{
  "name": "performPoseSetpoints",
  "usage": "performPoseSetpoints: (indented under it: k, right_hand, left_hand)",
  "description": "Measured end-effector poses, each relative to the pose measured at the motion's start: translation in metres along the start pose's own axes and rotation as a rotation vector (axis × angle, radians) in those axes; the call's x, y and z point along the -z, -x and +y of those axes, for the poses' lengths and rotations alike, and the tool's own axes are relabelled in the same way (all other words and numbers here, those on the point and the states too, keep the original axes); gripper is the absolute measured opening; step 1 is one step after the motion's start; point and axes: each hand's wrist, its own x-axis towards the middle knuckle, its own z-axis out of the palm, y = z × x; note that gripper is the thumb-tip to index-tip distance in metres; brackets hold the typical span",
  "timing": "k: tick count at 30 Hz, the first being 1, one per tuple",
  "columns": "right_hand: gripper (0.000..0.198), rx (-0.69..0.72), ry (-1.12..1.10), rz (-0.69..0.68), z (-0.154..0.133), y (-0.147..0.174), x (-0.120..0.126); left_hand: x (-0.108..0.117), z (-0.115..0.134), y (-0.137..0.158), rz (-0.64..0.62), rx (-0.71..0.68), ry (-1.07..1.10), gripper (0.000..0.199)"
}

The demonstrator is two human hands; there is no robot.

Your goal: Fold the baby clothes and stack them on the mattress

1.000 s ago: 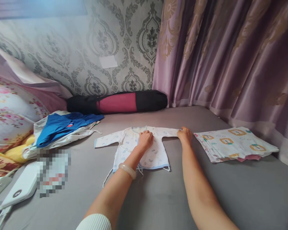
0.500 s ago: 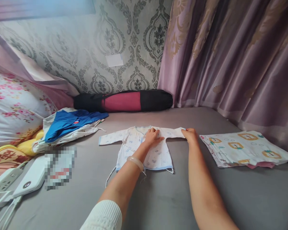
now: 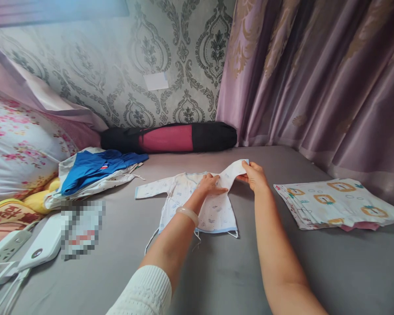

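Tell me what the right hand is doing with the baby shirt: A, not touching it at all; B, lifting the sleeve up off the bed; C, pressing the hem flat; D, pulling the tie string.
B: the right hand pinches the end of the baby shirt sleeve and holds it raised, while the left hand presses on the chest.

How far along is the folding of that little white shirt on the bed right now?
Done: a folded stack of printed cloths lies to the right. In hand: the baby shirt lies flat on the grey bed; the left hand presses its chest while the right hand lifts the right sleeve inward. Left: the other sleeve lies spread out, the body is unfolded, and a clothes pile sits unfolded.
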Motion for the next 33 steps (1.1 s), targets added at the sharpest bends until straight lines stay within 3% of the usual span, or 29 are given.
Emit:
performPoseSetpoints:
  k: [4,8,15,22,26,33]
  right_hand:
    - [0.011,-0.017,-0.065,-0.104,0.001,0.012,-0.022]
    - [0.010,-0.049,-0.027,-0.137,0.008,0.019,-0.040]
    - [0.011,-0.028,0.090,-0.094,0.021,0.023,-0.058]
    - [0.013,-0.033,0.169,-0.062,0.031,0.026,-0.084]
    - [0.009,-0.028,0.213,-0.045,0.041,0.027,-0.099]
    - [0.011,0.036,0.290,-0.107,0.058,0.034,-0.118]
  left_hand:
    - [0.003,0.000,-0.004,-0.042,0.011,0.015,0.077]
    - [0.003,-0.007,0.003,0.038,-0.040,0.061,0.066]
    - [0.009,-0.049,0.065,0.283,0.023,0.015,0.043]
    - [0.007,-0.075,0.124,0.272,0.052,-0.034,0.035]
    - [-0.003,-0.075,0.134,0.253,0.033,-0.053,0.022]
    - [-0.017,-0.072,0.139,0.307,0.096,-0.033,0.030]
